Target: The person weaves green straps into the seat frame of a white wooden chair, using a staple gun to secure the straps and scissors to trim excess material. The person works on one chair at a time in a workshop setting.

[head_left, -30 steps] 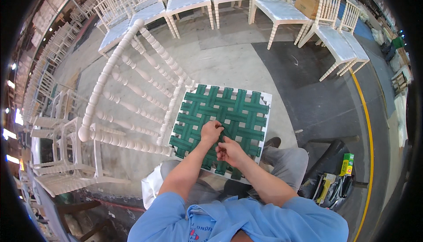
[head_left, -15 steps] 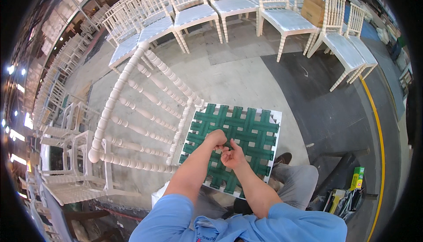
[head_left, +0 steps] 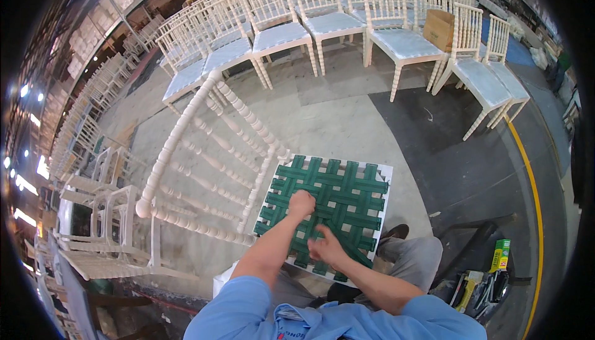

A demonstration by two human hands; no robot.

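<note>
A white chair with turned spindles [head_left: 204, 182] stands before me, its back to the left. Its seat is a lattice of green webbing straps [head_left: 356, 194] over a white frame [head_left: 383, 200]. My left hand [head_left: 302, 204] is closed in a fist over the middle of the webbing; anything inside its fingers is hidden. Nearer to me, my right hand [head_left: 326, 246] is over the front half of the seat, slightly blurred. Its index finger points out, apart from the other, bent fingers, and nothing shows in it. Beside it, some green webbing runs at a slant across the weave.
Rows of white chairs [head_left: 403, 44] with pale seats line the far side, one bearing a brown paper bag [head_left: 439, 29]. Unfinished white chair frames [head_left: 114, 222] stand at left. Low on the right are tools [head_left: 474, 290] and a green-yellow box [head_left: 501, 255].
My hands have drawn apart: the right has come back toward me, while the left stays closed over the webbing. Webbing near my right hand now lies slanted. The view has tilted up slightly.
</note>
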